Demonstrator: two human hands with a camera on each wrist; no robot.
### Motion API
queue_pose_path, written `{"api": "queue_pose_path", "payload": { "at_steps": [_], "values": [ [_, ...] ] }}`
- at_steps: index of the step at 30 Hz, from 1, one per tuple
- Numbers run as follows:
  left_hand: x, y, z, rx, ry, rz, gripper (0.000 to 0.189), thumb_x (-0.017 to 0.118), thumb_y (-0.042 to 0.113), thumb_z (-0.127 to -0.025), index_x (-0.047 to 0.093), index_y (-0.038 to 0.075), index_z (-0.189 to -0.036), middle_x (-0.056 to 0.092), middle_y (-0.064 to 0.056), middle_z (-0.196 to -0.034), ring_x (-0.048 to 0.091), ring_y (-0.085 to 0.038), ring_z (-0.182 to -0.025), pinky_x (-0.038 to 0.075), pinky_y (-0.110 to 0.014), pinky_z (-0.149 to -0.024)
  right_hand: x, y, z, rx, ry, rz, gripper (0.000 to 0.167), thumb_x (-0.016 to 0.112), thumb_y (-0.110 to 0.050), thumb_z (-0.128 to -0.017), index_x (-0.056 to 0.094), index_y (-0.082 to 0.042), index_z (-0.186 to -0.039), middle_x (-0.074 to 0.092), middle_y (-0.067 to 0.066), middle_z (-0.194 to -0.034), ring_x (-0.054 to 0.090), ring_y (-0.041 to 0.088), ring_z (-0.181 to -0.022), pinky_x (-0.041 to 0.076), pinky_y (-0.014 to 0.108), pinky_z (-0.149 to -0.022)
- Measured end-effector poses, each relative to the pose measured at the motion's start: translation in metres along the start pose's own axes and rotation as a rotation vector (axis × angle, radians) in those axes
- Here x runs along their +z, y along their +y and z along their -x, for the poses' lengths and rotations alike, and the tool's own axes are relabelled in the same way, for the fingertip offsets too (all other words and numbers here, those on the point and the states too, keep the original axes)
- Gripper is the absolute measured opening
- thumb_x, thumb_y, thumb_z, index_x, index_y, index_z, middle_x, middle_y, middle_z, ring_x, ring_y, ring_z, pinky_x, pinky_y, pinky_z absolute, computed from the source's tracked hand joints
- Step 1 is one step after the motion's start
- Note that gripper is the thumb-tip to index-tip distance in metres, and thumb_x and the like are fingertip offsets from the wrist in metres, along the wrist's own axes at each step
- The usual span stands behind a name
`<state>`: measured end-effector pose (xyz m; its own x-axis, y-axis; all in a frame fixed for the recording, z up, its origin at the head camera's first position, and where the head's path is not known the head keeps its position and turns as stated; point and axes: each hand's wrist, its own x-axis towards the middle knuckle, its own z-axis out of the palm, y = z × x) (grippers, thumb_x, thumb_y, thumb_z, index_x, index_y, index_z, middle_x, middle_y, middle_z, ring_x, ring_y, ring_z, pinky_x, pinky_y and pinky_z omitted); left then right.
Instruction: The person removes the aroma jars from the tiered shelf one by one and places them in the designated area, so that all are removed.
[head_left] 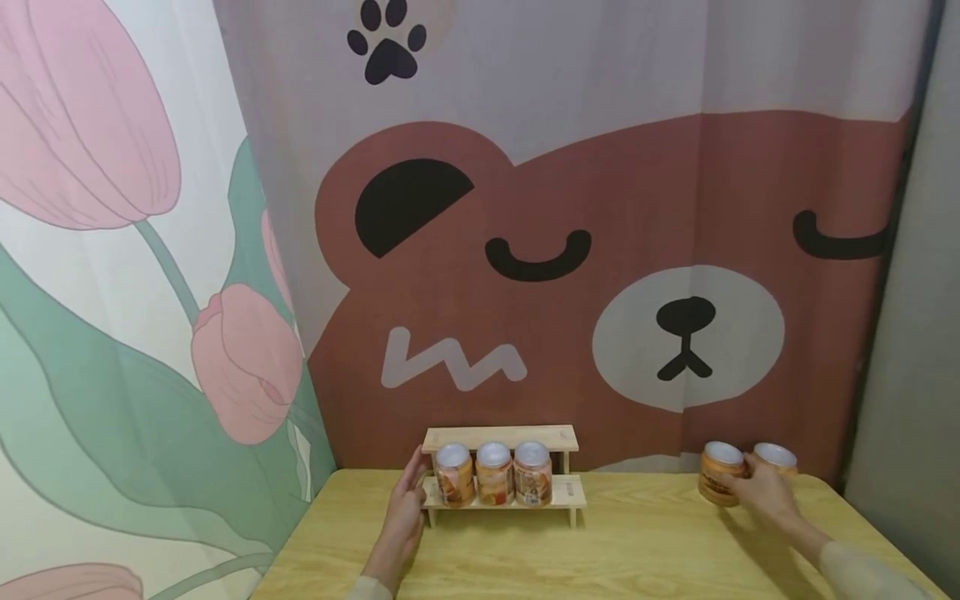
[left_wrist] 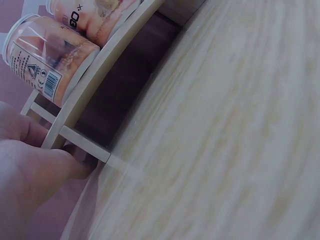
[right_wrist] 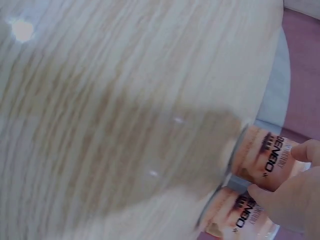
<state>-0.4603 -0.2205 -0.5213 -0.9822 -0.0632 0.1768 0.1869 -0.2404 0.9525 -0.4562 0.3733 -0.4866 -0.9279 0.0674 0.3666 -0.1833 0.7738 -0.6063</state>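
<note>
My left hand (head_left: pixel 403 512) grips the wooden rack (head_left: pixel 500 439) by one end; my right hand (head_left: pixel 768 493) grasps an orange can (head_left: pixel 712 482).

Orange can (head_left: pixel 712 476) — upright, gripped, wooden rack (head_left: pixel 500 437)

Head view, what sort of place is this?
Probably an indoor nook set up as a simple work spot: printed curtains, one showing a bear, hang behind and beside a wood-grain table bearing a small rack.

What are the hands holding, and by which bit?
The left hand grips the wooden rack by its left end; the right hand pinches an orange can by its side.
</note>
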Motion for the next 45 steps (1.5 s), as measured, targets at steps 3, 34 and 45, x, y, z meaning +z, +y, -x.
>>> {"api": "queue_pose_path", "payload": {
  "at_steps": [3,34,45],
  "values": [
    [-0.001,-0.002,0.0,0.009,-0.003,-0.006,0.086,0.031,-0.017,-0.087,0.021,0.021,-0.164,0.014,-0.028,-0.163,0.0,-0.049,-0.148,-0.003,-0.079,-0.101,-0.003,-0.006,0.001,-0.007,0.024,-0.022,0.066,0.066,-0.019,-0.096,0.04,0.028,-0.134,0.052,0.046,-0.124,0.053,0.059,-0.112,0.048,0.061,-0.085],
    [0.002,0.001,-0.001,0.015,0.021,0.017,0.085,0.03,-0.019,-0.088,0.02,0.017,-0.164,0.015,-0.026,-0.163,0.009,-0.043,-0.147,0.01,-0.065,-0.106,0.053,-0.14,0.04,-0.106,0.168,-0.389,0.021,0.072,-0.012,-0.095,0.071,-0.003,-0.113,0.074,0.013,-0.104,0.065,0.0,-0.088,0.052,0.018,-0.072],
    [0.005,0.001,-0.002,0.027,0.031,0.023,0.085,0.029,-0.02,-0.088,0.02,0.015,-0.164,0.017,-0.027,-0.163,0.009,-0.044,-0.147,0.011,-0.064,-0.106,0.094,-0.182,0.042,0.013,-0.042,-0.528,0.026,0.075,-0.016,-0.093,0.071,-0.005,-0.116,0.074,0.007,-0.106,0.069,0.016,-0.096,0.053,0.027,-0.08]
  ]
}}
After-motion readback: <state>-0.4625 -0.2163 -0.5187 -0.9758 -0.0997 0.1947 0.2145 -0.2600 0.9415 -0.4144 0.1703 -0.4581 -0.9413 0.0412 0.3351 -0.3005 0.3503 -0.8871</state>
